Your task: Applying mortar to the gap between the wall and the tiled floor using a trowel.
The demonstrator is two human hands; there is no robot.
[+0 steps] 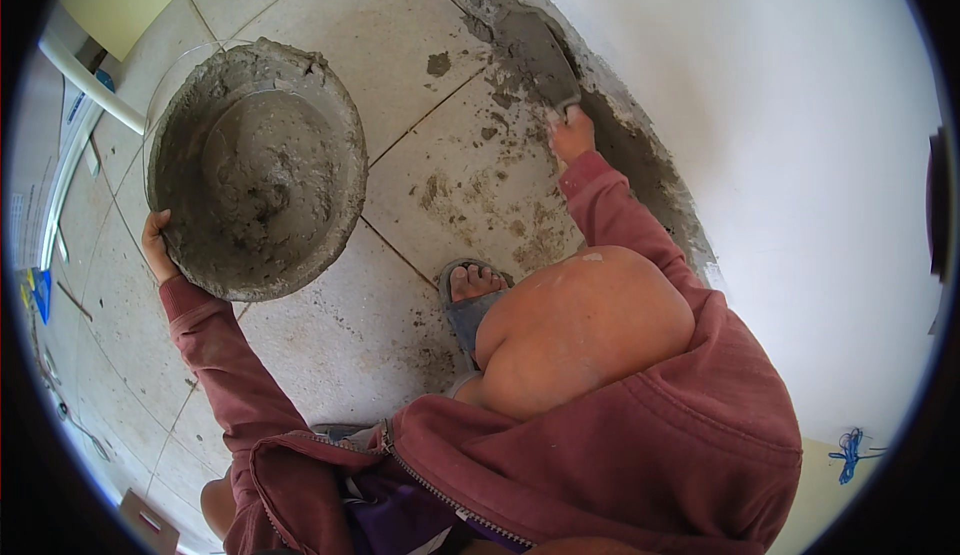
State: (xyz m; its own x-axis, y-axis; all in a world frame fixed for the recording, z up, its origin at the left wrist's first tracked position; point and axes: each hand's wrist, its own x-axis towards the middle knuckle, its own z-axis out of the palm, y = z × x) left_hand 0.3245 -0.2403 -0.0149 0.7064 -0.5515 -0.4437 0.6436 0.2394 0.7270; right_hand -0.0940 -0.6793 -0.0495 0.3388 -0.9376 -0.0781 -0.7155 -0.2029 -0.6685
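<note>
A mortar-caked bucket with a thin wire handle is at the left, tilted so that its open mouth shows. Wet grey mortar lies in it. My left hand grips the rim at its lower left, partly hidden by the bucket. Ahead and to the right, my right hand is closed on a trowel. The blade is smeared with mortar and lies at the foot of the white wall, where wet mortar sits along the floor's edge.
Pale floor tiles carry mortar spatters between bucket and wall. The white wall rises close on my right. My bent knee and sandalled foot are between my arms. A white curved tube and a yellowish panel stand beyond the bucket.
</note>
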